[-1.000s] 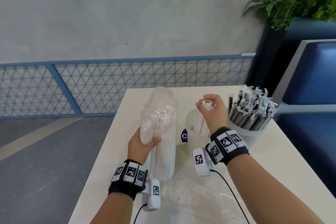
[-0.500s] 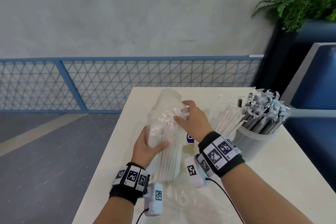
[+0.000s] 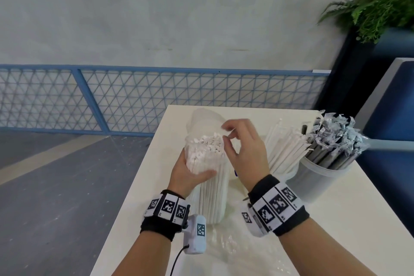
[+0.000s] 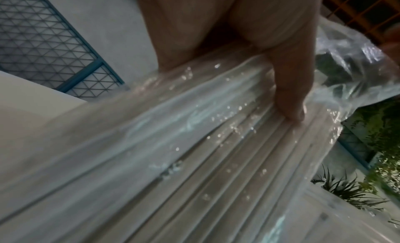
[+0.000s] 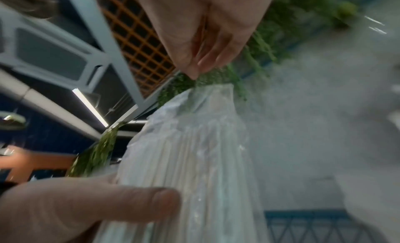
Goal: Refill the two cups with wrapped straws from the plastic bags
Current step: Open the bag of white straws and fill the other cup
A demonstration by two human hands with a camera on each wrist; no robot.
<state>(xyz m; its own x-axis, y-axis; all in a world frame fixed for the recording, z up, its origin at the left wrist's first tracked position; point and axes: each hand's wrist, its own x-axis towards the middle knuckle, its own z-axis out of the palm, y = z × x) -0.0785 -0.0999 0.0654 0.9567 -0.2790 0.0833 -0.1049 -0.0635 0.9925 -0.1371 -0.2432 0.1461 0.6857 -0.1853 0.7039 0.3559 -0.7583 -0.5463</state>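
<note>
A clear plastic bag of white wrapped straws [image 3: 211, 188] stands upright on the white table [image 3: 336, 219]. My left hand [image 3: 190, 171] grips it round the middle, with the thumb [image 4: 290, 99] pressed on the film. At the bag's open top my right hand [image 3: 225, 136] hovers over the straw ends, fingers spread and loosely curled. Its thumb [image 5: 151, 204] touches the bag's side [image 5: 205, 161] and it holds nothing. To the right, a clear cup [image 3: 289, 173] holds white wrapped straws [image 3: 284, 145]. Beside it a second cup [image 3: 313, 184] is packed with dark straws in clear wrappers [image 3: 333, 141].
A crumpled clear plastic bag [image 3: 235, 251] lies flat on the table in front of me. A blue mesh railing [image 3: 156, 96] runs behind the table. At the far right are a fern planter [image 3: 378, 6] and a blue seat [image 3: 394, 101].
My right hand has left the cup, where a bunch of white straws now stands, and moved left to the top of the bag. My left hand keeps its grip.
</note>
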